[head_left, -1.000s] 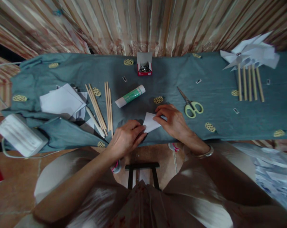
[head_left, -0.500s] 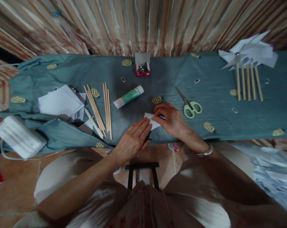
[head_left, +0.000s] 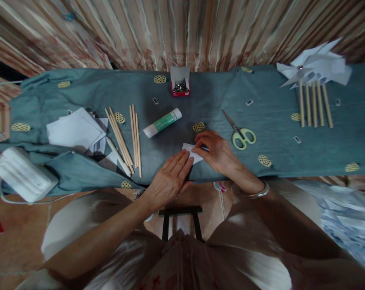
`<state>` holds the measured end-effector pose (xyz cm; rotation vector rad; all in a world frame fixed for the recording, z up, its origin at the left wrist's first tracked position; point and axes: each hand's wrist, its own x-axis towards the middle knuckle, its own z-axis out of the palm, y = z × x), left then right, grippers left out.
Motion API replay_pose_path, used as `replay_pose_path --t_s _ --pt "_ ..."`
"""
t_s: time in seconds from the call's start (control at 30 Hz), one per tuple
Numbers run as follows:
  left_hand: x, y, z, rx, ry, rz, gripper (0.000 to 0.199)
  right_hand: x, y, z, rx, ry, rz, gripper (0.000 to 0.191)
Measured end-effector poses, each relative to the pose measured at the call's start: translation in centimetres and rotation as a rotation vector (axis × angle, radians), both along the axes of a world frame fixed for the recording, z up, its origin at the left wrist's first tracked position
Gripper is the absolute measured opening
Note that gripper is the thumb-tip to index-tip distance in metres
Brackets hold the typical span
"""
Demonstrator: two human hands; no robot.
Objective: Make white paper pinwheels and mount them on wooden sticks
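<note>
White paper (head_left: 197, 158), one piece, near centre in the head view, under a flat, unclosed left hand (head_left: 170, 177), pinched by the right hand (head_left: 215, 151). Left of centre, one tube (head_left: 162, 123); right of centre, one pair of scissors (head_left: 239, 130); upper centre, one red box (head_left: 180, 94); upper right, five sticks (head_left: 314, 104) with pinwheels (head_left: 323, 66). Tube's green label (head_left: 165, 121) too small to read.

A patterned blue-green cloth (head_left: 279, 119) carries everything, with a small white paper (head_left: 196, 157) near its front edge. Around that paper lie the red box (head_left: 180, 88) at 12 o'clock, scissors (head_left: 239, 131) at 2, pinwheels (head_left: 320, 72) farther out at 2, and glue stick (head_left: 163, 123) between 10 and 11. Sticks (head_left: 135, 141) and, beyond them, sheets (head_left: 73, 131) lie between 9 and 10, a white block (head_left: 23, 175) at 9.
</note>
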<state>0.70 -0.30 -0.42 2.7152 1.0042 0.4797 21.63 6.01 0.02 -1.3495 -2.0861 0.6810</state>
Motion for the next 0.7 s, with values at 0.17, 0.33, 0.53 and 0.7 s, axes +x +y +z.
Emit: replay_pose_path --t_s 0.17,0.33,0.53,0.7 --pt "0.1 -0.2 -0.1 -0.003 0.047 0.001 0.066 0.0 0.0 -0.2 0.017 -0.016 -0.004 0.014" --pt "0.3 -0.4 -0.2 0.039 0.092 0.0 0.066 -0.2 0.0 -0.3 0.041 -0.033 -0.005 0.016" --pt "0.3 -0.5 -0.3 0.035 0.128 0.0 0.068 0.4 -2.0 -0.2 0.118 -0.055 0.001 0.02" --pt "0.3 -0.6 -0.3 0.018 0.153 0.007 0.069 1.1 -3.6 -0.8 0.121 -0.081 -0.036 0.043"
